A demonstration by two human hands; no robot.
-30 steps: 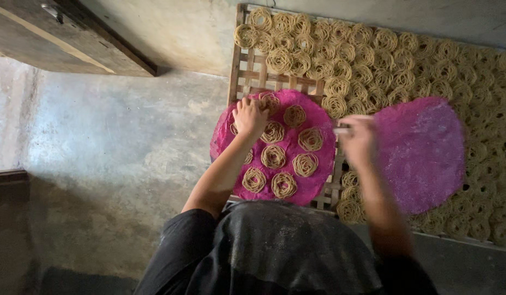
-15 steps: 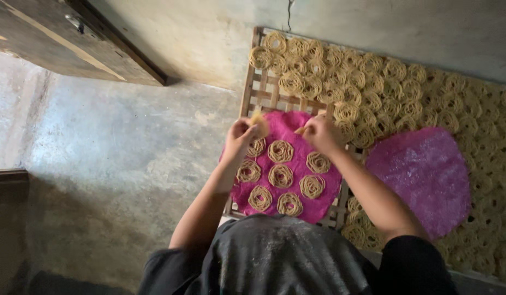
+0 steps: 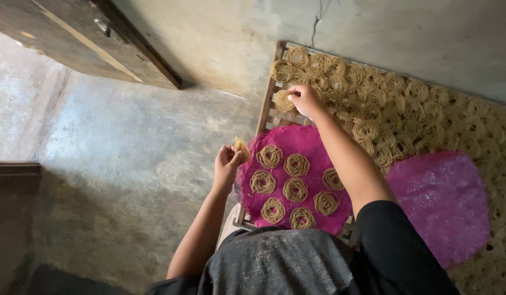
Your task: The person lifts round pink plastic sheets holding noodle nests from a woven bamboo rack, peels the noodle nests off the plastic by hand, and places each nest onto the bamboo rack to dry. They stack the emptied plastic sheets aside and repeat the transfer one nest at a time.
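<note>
Up at the top middle of the frame, the right hand (image 3: 304, 98) is curled closed over a noodle coil (image 3: 284, 101), setting it at the bare left end of the slatted bamboo rack (image 3: 265, 109), right beside the rows of dried-looking coils (image 3: 373, 104) that fill the rack out to the right edge. Left of centre, the left hand (image 3: 227, 161) pinches a second small coil (image 3: 241, 147) between fingers and thumb, held up just off the edge of the round pink mat (image 3: 296, 143). That mat lies over the rack at the middle of the frame with eight fresh coils (image 3: 295, 189) on it, laid in loose rows, none touching. A second pink mat (image 3: 441, 205) sits at the lower right, with no coils on it.

To do this well, I'd judge the thing is a light, flat grip: fingers under the spiral, not squeezing it, so the strands don't break or unwind. Each coil wants to land flat across the slats, snug beside its neighbours but not overlapping. The grey concrete floor (image 3: 122, 164) takes up the left of the frame.
</note>
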